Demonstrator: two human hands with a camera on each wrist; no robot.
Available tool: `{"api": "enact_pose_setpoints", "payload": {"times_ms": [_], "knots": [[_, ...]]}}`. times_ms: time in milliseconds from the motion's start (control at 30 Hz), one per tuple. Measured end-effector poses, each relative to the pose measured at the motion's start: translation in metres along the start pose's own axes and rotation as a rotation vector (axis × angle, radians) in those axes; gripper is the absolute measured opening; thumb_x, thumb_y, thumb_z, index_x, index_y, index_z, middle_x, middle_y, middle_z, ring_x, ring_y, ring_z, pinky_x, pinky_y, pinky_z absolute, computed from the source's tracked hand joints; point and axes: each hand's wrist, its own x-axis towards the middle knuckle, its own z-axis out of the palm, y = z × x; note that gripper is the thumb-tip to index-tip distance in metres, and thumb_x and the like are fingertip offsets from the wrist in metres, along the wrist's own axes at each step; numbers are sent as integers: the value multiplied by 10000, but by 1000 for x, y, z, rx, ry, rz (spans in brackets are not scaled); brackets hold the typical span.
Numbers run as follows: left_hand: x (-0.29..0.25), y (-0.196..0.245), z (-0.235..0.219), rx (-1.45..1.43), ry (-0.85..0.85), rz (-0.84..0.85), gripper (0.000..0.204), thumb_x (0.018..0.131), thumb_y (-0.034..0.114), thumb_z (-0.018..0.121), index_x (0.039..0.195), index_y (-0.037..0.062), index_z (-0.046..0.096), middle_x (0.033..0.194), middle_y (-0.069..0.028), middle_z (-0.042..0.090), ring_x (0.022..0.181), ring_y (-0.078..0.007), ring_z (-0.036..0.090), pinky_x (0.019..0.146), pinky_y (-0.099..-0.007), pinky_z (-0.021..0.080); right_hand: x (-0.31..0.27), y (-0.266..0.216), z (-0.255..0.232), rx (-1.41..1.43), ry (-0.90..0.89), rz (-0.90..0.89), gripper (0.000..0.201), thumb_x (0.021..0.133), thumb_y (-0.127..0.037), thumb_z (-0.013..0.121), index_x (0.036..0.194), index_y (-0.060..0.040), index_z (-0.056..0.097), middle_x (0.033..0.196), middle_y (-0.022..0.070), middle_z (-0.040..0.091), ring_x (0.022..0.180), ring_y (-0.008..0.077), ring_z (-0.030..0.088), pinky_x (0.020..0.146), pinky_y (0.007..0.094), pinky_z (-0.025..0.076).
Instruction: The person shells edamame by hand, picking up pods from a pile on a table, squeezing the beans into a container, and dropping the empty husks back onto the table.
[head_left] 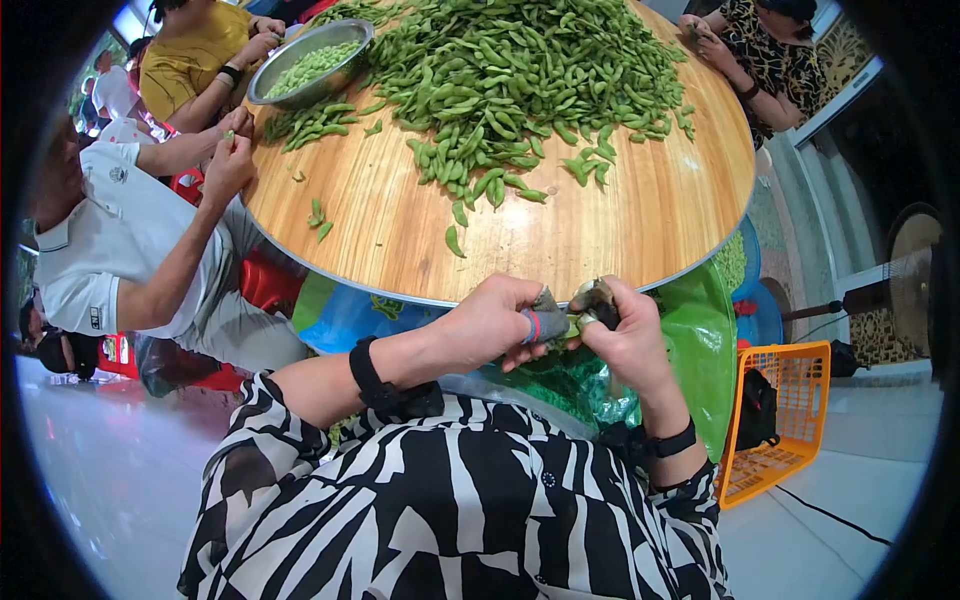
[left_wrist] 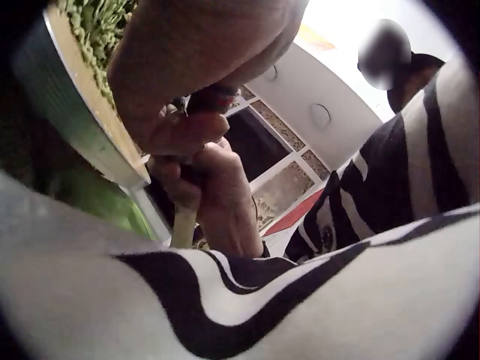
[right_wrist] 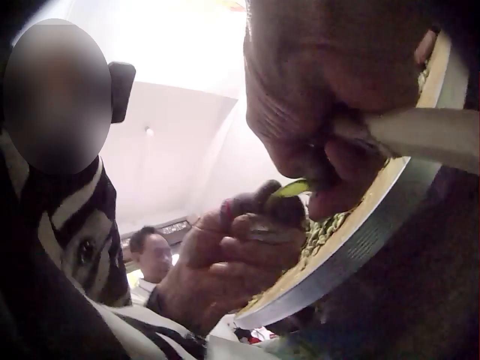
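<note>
In the head view both hands meet just past the near edge of the round wooden table. The left hand (head_left: 492,325), with cloth-like covering and a pink band on a finger, has its fingers curled round one end of a green pod (head_left: 573,328). The right hand (head_left: 628,338), dark covering on its fingertips, pinches the pod's other side. The right wrist view shows the green pod (right_wrist: 292,188) between the right hand (right_wrist: 337,97) and the left hand (right_wrist: 232,262). In the left wrist view the left hand (left_wrist: 187,82) hides most of the contact with the right hand (left_wrist: 217,184).
A large heap of green pods (head_left: 520,80) lies on the table (head_left: 350,230), beside a metal bowl (head_left: 312,62) of shelled beans. Green plastic (head_left: 700,350) hangs below the edge. An orange crate (head_left: 780,420) stands at the right. Other people sit around the table.
</note>
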Motion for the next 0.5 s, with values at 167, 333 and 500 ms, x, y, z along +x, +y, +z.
{"api": "enact_pose_setpoints", "payload": {"times_ms": [167,333,500], "knots": [[-23,-2,-14,497,91,300,145,861,63,588,976,-15,628,720,-70,617,657,-145,610,591,-271,484,-4,-1,2,-13,-41,-29,137,769,12,571,904,22,594,733,40,596,638,100,583,587,241,476],[-80,13,-82,1396,657,478,318,695,-68,572,991,24,640,879,-152,576,849,-324,579,742,-379,474,-10,-5,-4,-321,-51,-32,145,819,-108,654,881,14,608,694,41,586,632,94,538,607,272,451],[-59,13,-99,1374,775,621,216,735,8,610,949,18,632,912,-168,575,913,-363,556,759,-427,459,-10,-6,2,-84,-43,-17,168,919,-150,555,975,3,596,712,34,601,553,66,554,456,200,384]]}}
